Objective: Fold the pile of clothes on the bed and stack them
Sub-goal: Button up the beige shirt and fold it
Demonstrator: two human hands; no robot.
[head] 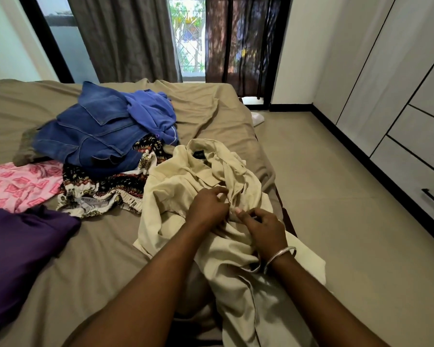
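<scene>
We see both hands pinching the beige shirt point(201, 176) front: left hand point(207, 204), right hand point(263, 227). Left of the shirt: patterned garment point(98, 186), denim jacket point(93, 136), pink cloth point(18, 184), purple cloth point(23, 244).

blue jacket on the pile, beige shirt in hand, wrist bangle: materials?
Blue jacket: looks like denim, with faded patches and stitched seams. Beige shirt: thin matte woven cloth, maybe cotton or linen, finely creased. Bangle: silvery metal by its shine.
</scene>
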